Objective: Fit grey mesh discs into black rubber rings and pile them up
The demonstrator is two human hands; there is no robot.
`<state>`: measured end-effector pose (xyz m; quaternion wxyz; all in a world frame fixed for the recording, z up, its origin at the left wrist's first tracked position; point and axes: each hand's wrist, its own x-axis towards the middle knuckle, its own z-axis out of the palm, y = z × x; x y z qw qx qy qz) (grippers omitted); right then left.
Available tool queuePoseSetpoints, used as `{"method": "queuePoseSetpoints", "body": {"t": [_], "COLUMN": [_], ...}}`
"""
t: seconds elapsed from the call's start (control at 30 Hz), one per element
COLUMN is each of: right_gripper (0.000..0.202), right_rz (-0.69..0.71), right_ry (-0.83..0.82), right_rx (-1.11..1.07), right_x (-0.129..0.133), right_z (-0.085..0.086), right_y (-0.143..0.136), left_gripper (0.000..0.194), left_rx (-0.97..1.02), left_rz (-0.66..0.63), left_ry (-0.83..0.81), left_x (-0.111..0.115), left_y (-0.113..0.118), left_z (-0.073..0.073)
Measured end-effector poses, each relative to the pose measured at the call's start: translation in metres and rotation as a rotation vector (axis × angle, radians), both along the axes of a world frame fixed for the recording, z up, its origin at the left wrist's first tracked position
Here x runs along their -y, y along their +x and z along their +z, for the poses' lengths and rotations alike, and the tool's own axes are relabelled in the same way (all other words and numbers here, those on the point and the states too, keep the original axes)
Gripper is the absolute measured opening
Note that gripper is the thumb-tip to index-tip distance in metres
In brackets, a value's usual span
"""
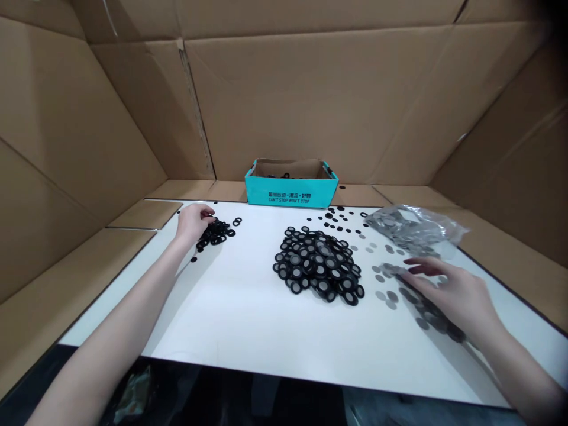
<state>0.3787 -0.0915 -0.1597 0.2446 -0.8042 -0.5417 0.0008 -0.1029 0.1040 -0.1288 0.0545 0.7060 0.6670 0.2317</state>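
At the left, my left hand [194,221] reaches over a small pile of black rubber rings [217,232]. Its fingers are curled down and closed at the near side of the pile; whatever is between the tips is hidden. My right hand [457,291] hovers low over loose grey mesh discs [412,297] on the right, thumb and fingers apart, with the thumb tip beside several discs. Between the hands lies a large heap of black rings with grey discs set in them [319,263].
A turquoise open box [290,192] with black rings inside stands at the back. A clear plastic bag of grey discs [403,228] lies at the right. Small black discs [339,219] are scattered behind the heap. Cardboard walls [302,106] surround the white table [231,331].
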Motion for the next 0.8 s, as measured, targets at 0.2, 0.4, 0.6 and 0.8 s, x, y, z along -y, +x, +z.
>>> {"method": "queuePoseSetpoints", "body": {"t": [0.2,0.4,0.6,0.8], "right_gripper": [0.031,0.020,0.029,0.022], "right_rz": [0.004,0.388,0.768,0.947], "right_ry": [0.044,0.356,0.659,0.723], "right_rx": [0.093,0.157,0.088,0.124], "right_x": [0.003,0.005,-0.009,-0.026], "right_z": [0.021,0.046,0.061,0.063], "right_y": [-0.007,-0.051,-0.122,-0.165], "left_gripper": [0.011,0.034,0.050,0.039], "left_rx": [0.251,0.631,0.893,1.190], "left_rz": [-0.020,-0.279,-0.654,-0.794], "left_ry": [0.149,0.002,-0.327,-0.621], "left_x": [0.009,0.034,0.085,0.109], "left_y": [0.008,0.039,0.090,0.103], "left_z": [0.012,0.020,0.021,0.013]}}
